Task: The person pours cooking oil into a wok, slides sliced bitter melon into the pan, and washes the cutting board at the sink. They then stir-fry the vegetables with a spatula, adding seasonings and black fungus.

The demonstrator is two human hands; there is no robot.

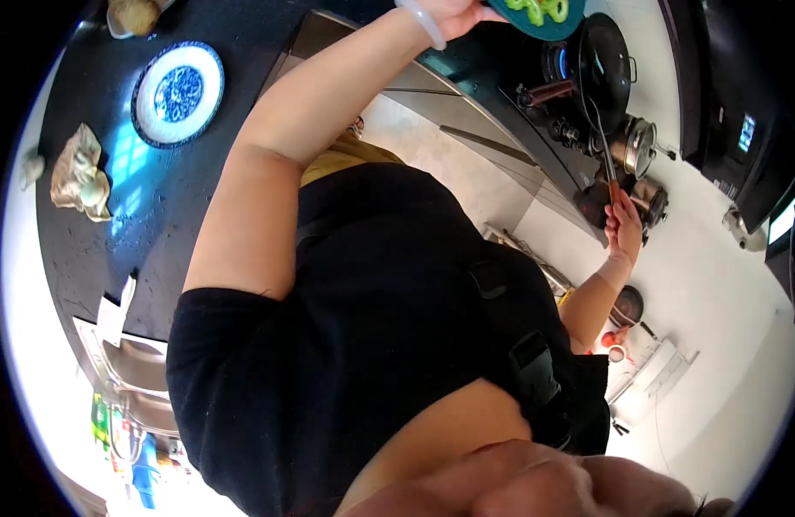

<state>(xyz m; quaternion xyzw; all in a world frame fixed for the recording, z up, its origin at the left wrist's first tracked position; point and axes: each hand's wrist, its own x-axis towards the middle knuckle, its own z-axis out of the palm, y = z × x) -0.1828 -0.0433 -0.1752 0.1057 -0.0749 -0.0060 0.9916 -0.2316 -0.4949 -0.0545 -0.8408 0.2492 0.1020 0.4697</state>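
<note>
Plate [546, 31]: teal, at the upper edge of the view, pinched at its near rim by the left grip; it sits beside the wok.
Slices [548, 10]: green, pepper-like, lying on the teal plate, just past the left grip (the frame cuts them off).
Left grip [456, 17]: closed on the rim of the teal plate, thumb along the edge; partly out of view. Pale band [424, 21] round the wrist behind it.
Right grip [623, 227]: fingers wrapped round the wooden handle of the utensil.
Utensil [602, 138]: long metal shaft, running from the right grip up to the wok; its far end is hard to make out against the dark metal.
Wok [606, 79]: black, on the stove, between the two grips; brown handle [550, 93] points back toward the person. Blue glow at its side.
Pots [636, 148]: shiny, lidded, next to the right grip, on the wall side of the utensil.
Desk [169, 185]: dark, speckled with drops, well to the left of both grips.
Patterned dish [178, 94]: blue and white, on the desk, out past the left forearm.
Crumpled bag [80, 175]: farther from the left grip than the dish, pale round item on it.
Knife [115, 315]: broad blade, by the sink [137, 365], behind the left elbow.
</note>
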